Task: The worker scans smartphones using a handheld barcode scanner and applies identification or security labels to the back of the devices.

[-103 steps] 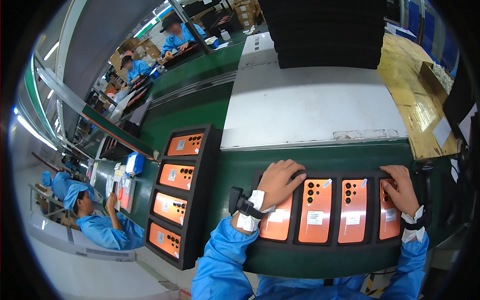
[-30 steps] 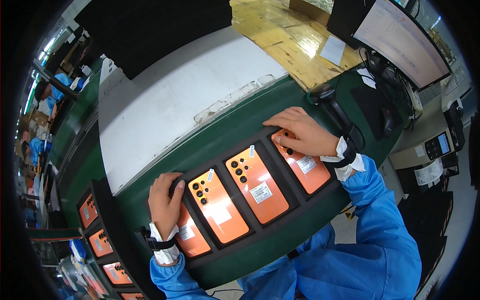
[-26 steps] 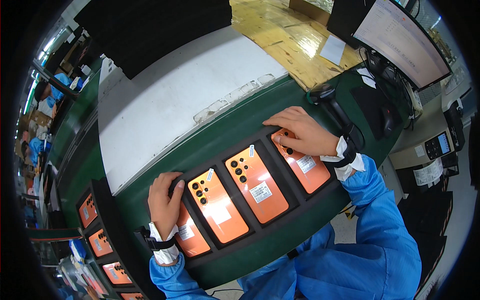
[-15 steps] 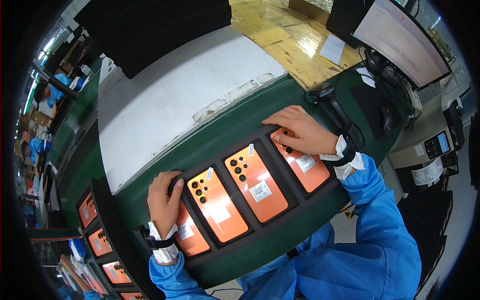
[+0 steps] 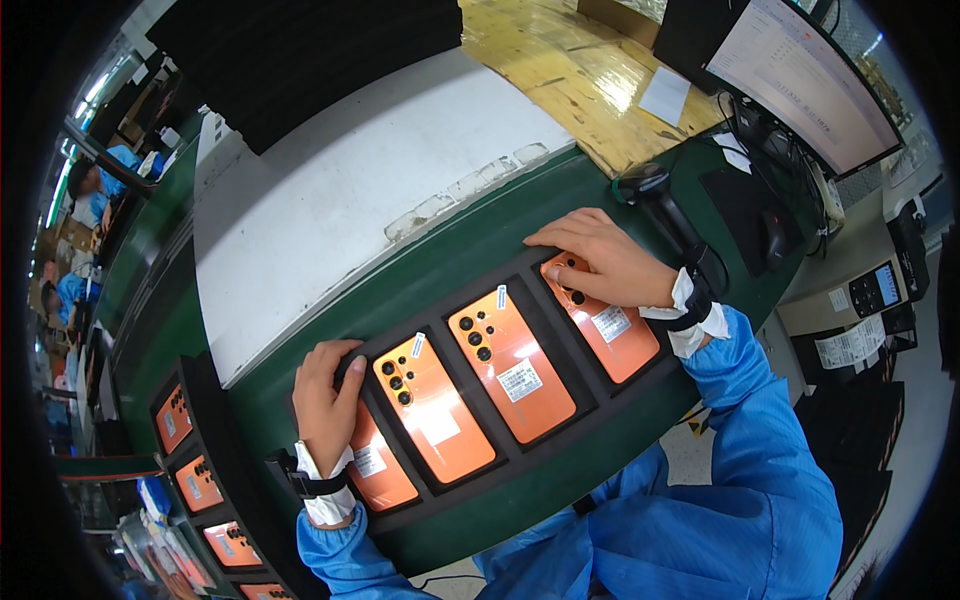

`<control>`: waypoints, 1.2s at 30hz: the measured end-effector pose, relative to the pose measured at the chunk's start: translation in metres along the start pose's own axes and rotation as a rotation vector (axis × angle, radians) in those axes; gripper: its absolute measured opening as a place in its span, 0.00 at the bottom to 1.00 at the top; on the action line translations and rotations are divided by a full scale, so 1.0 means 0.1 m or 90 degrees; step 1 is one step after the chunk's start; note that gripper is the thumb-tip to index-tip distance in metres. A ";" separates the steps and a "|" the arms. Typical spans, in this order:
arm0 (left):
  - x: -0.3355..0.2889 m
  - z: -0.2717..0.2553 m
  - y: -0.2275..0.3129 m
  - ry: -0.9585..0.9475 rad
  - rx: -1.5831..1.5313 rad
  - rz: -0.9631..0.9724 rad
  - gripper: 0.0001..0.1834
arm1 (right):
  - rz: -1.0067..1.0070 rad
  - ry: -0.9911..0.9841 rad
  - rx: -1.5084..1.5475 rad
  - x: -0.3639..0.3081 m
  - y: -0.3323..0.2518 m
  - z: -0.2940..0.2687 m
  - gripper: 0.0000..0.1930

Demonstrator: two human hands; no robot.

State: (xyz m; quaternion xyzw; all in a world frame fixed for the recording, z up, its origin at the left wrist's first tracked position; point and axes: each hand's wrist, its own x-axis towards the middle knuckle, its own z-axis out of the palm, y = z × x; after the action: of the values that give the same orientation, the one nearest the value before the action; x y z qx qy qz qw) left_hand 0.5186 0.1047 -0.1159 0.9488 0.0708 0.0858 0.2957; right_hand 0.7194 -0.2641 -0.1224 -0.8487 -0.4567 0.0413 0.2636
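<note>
In front of me a black foam tray (image 5: pixel 512 449) holds several orange smartphones in separate slots, backs up. The two middle phones, one (image 5: pixel 433 412) left and one (image 5: pixel 512 368) right, lie uncovered with labels on their backs. My left hand (image 5: pixel 326 398) grips the tray's left end, its thumb along the upper part of the leftmost phone (image 5: pixel 380 464). Around the tray's far right corner my right hand (image 5: pixel 606 262) is closed, thumb over the cameras of the rightmost phone (image 5: pixel 612 325). Fingertips of both hands are partly hidden.
A second foam tray (image 5: pixel 215 400) of orange phones stands at left. Beyond the green bench (image 5: pixel 440 262) lies a white board (image 5: pixel 350 180) with a black foam stack (image 5: pixel 320 60). A barcode scanner (image 5: pixel 665 205), mouse (image 5: pixel 772 238), monitor (image 5: pixel 810 80) and label printer (image 5: pixel 860 300) are at right.
My hands and the tray have barely moved. At the lower left, another person's arm has shifted downward.
</note>
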 end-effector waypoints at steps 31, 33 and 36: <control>-0.06 0.08 -0.33 -0.019 -0.094 0.053 0.16 | 0.469 0.610 0.229 -3.03 -0.27 -0.82 0.12; -0.05 0.05 -0.39 -0.038 0.221 0.292 0.24 | 0.519 0.709 0.194 -3.56 -0.19 -0.89 0.12; 0.06 0.12 -0.58 -0.139 0.210 0.056 0.27 | 0.592 0.827 0.086 -4.30 -0.09 -1.06 0.11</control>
State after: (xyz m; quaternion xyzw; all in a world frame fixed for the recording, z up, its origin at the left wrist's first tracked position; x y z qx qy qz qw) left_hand 0.5216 0.1467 -0.1582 0.9902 0.0098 -0.0171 0.1382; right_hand 0.4971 -0.6463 -0.1002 -0.7888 0.1920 -0.3276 0.4834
